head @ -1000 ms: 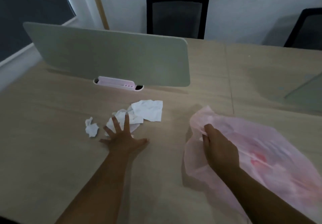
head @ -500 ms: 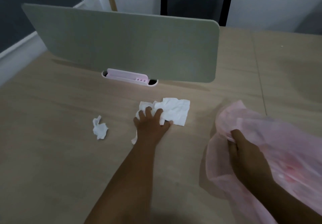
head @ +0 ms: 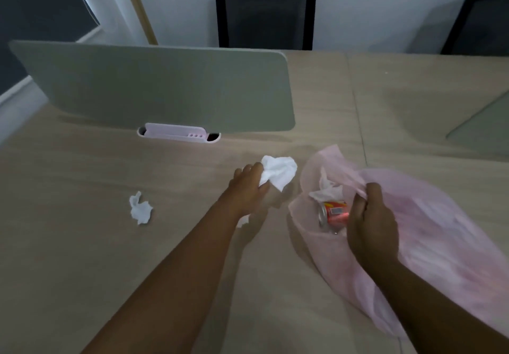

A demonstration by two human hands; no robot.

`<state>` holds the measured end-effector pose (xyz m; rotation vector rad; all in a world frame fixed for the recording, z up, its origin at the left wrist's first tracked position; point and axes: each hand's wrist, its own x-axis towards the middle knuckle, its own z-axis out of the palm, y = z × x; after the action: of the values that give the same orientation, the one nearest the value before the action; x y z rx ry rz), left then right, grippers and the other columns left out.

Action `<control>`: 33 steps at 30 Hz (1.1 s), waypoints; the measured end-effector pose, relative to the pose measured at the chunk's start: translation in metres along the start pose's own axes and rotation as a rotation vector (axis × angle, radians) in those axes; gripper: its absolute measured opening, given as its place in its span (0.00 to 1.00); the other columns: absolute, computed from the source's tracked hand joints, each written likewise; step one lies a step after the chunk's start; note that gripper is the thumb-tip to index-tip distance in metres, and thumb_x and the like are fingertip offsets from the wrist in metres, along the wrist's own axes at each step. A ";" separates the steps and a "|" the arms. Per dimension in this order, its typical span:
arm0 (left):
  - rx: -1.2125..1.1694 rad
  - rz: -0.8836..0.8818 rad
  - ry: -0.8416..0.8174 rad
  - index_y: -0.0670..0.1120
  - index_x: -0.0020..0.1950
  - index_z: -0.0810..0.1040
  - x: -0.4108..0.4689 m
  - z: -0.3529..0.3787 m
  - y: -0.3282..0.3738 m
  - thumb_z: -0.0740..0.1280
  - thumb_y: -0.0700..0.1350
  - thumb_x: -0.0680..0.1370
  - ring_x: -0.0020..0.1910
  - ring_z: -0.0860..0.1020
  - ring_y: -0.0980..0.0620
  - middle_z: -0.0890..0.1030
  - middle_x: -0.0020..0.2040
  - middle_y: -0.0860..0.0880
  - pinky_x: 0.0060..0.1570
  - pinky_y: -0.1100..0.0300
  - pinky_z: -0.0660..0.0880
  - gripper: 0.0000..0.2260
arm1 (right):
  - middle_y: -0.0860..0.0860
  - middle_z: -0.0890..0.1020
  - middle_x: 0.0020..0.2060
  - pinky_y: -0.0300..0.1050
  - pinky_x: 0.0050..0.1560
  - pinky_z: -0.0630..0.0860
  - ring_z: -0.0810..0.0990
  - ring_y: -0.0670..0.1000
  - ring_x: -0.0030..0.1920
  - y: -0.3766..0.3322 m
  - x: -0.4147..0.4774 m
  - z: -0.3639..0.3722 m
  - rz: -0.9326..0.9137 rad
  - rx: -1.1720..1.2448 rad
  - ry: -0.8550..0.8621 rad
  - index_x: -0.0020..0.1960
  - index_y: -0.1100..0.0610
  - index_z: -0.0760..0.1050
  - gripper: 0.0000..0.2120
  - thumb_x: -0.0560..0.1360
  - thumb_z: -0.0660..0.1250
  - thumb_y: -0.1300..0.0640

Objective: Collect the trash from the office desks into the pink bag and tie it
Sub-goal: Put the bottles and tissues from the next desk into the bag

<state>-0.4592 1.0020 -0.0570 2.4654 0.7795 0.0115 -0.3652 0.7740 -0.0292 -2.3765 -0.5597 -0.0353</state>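
Observation:
My left hand [head: 248, 185] is shut on a bunch of crumpled white tissue [head: 279, 173], lifted just left of the pink bag's mouth. The pink bag [head: 429, 232] lies on the wooden desk at the right. My right hand [head: 370, 221] grips its upper rim and holds the mouth open. Inside the bag I see a red drink can [head: 332, 214] and a white tissue scrap [head: 326, 191]. Another small crumpled tissue [head: 140, 209] lies on the desk to the left, apart from both hands. A tiny white scrap [head: 243, 220] shows under my left wrist.
A grey-green divider panel [head: 165, 86] stands across the desk [head: 82, 257], with a pink and white organiser tray [head: 176, 133] at its foot. Two black chairs [head: 265, 14] stand behind the desk by the wall. A second panel [head: 484, 127] lies at the far right.
My left hand gathered the flat tissues into a bunch and carried them right toward the bag. My right hand pulled the bag's mouth open, showing the can inside.

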 end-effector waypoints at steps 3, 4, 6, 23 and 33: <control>-0.014 0.118 -0.222 0.47 0.58 0.67 -0.004 -0.002 0.062 0.57 0.56 0.78 0.61 0.67 0.42 0.71 0.61 0.43 0.57 0.48 0.68 0.15 | 0.53 0.76 0.33 0.56 0.34 0.78 0.78 0.56 0.33 0.002 -0.007 -0.018 0.001 0.081 0.066 0.57 0.57 0.67 0.08 0.82 0.53 0.57; -0.032 0.126 -0.295 0.48 0.58 0.68 -0.005 0.001 0.082 0.58 0.55 0.79 0.62 0.68 0.41 0.72 0.62 0.43 0.58 0.49 0.68 0.13 | 0.53 0.77 0.33 0.56 0.34 0.78 0.78 0.56 0.33 0.003 -0.009 -0.024 0.000 0.115 0.075 0.57 0.57 0.67 0.08 0.82 0.52 0.57; -0.087 0.121 -0.438 0.48 0.60 0.69 -0.009 0.007 0.118 0.59 0.55 0.81 0.62 0.71 0.42 0.74 0.63 0.43 0.61 0.48 0.69 0.13 | 0.54 0.77 0.33 0.56 0.33 0.78 0.77 0.56 0.32 0.008 -0.012 -0.036 -0.016 0.160 0.093 0.57 0.57 0.68 0.10 0.81 0.52 0.56; -0.536 -0.119 -0.333 0.57 0.77 0.57 -0.006 0.080 0.254 0.66 0.63 0.76 0.72 0.66 0.42 0.60 0.78 0.50 0.68 0.42 0.68 0.34 | 0.48 0.74 0.27 0.40 0.26 0.65 0.73 0.46 0.26 0.104 -0.009 -0.130 0.066 0.296 0.183 0.51 0.49 0.67 0.08 0.81 0.50 0.56; -0.185 -0.213 -0.555 0.51 0.71 0.69 -0.024 0.062 0.223 0.68 0.76 0.60 0.63 0.74 0.45 0.72 0.70 0.48 0.64 0.47 0.73 0.47 | 0.49 0.76 0.30 0.48 0.31 0.71 0.76 0.51 0.30 0.120 -0.002 -0.151 0.065 0.305 0.122 0.48 0.49 0.66 0.08 0.82 0.50 0.54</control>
<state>-0.3506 0.8063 0.0066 2.0485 0.7423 -0.6217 -0.3004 0.5966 0.0113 -2.0783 -0.3985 -0.0614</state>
